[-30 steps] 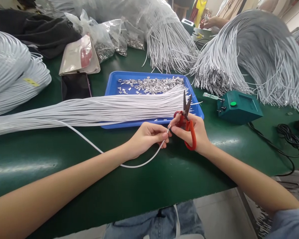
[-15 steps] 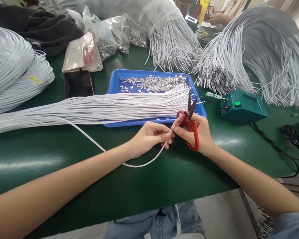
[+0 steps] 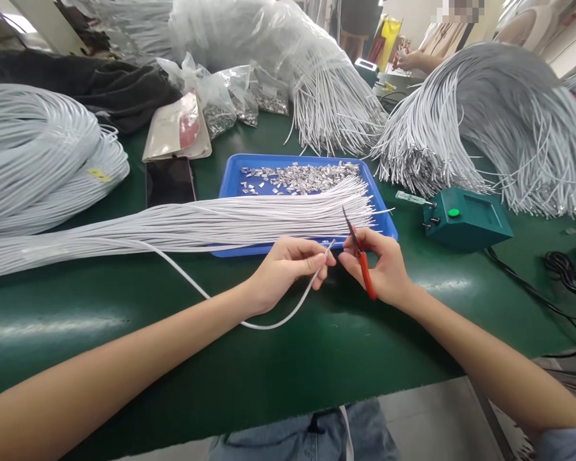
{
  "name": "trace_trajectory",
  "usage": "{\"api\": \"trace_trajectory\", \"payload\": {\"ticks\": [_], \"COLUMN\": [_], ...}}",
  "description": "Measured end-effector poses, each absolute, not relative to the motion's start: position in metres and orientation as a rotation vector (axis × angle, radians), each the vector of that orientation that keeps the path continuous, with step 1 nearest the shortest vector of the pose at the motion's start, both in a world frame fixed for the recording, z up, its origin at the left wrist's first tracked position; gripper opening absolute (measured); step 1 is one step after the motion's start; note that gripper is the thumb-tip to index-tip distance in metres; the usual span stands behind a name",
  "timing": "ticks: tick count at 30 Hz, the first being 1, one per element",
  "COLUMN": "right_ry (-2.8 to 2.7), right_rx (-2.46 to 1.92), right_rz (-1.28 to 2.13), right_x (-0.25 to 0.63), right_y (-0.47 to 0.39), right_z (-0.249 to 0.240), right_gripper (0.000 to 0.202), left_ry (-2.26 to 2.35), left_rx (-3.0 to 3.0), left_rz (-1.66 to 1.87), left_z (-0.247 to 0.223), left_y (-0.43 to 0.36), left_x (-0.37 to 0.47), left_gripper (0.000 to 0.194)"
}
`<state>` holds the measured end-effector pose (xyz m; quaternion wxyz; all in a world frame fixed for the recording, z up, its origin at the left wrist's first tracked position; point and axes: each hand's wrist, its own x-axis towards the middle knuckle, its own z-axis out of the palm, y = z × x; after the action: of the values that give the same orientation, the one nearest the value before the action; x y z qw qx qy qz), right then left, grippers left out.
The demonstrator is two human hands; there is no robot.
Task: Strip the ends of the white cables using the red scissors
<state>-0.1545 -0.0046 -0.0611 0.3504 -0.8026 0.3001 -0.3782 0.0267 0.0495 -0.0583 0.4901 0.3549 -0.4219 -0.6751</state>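
Observation:
Between thumb and fingers, my left hand (image 3: 288,269) pinches a white cable (image 3: 295,310) close to its tip, which points up and right. The cable loops down and back left to a thick bundle of white cables (image 3: 187,221). Just right of the tip, my right hand (image 3: 381,262) has its fingers in red-handled scissors (image 3: 365,272), whose dark blades point up. A small gap separates the two hands. Behind them the bundle's cut ends lie across a blue tray (image 3: 230,173) holding many small metal pieces (image 3: 307,176).
A green device (image 3: 468,221) with a black cord stands at the right. Large cable coils (image 3: 43,153) lie left, with more bunches (image 3: 427,128) at the back right. A phone (image 3: 170,181), a folder and plastic bags sit behind. Another person's hand (image 3: 408,61) shows far back.
The scissors have turned, and their blades now look closed together instead of spread. My right hand has come away from the cable tip. The view has tilted up slightly.

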Motion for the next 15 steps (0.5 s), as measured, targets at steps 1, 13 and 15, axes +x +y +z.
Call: {"api": "trace_trajectory", "payload": {"ticks": [1, 13, 15], "right_ry": [0.800, 0.815, 0.797], "right_rx": [-2.117, -2.399, -2.415], "right_rz": [-0.962, -0.807, -0.811], "right_x": [-0.1554, -0.1565, -0.1565], "right_y": [-0.0058, -0.0066, -0.0058], "right_z": [-0.0609, -0.0611, -0.0613], "right_gripper": [0.017, 0.025, 0.024], "left_ry": [-1.000, -0.976, -1.009], "left_rx": [0.847, 0.808, 0.825], "left_rz": [-1.640, -1.559, -1.551], "left_z": [-0.0556, -0.0525, -0.0550], "left_y": [0.0496, 0.0479, 0.0480], "left_x": [0.0275, 0.0283, 0.0285], "left_gripper": [0.014, 0.017, 0.017]}}
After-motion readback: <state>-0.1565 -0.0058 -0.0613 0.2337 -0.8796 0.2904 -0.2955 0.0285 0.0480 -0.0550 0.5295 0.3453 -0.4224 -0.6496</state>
